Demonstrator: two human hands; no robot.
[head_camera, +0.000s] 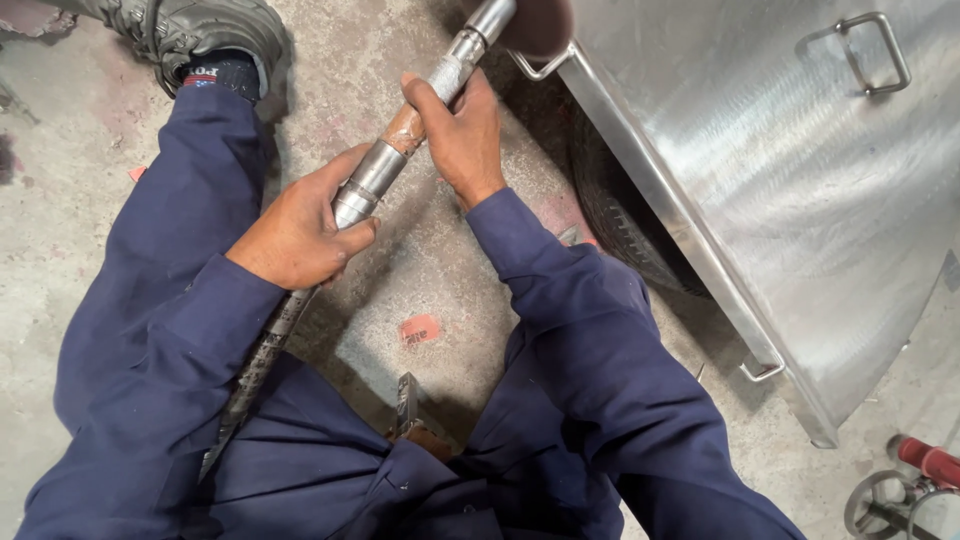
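Seated worker on a concrete floor (60, 250), viewed from above. Left hand (300, 235) is closed around a long steel bar (375, 175) at its collared middle; right hand (462, 135) clasps it higher, on the taped section. The bar runs diagonally from lap toward a tyre (620, 225) beside a stainless panel (800, 200). It looks heavy, rigid and smooth; the taped band offers the surest hold.

Both hands closed in grip: left hand (300, 230) low, right hand (462, 135) higher, arms bent.
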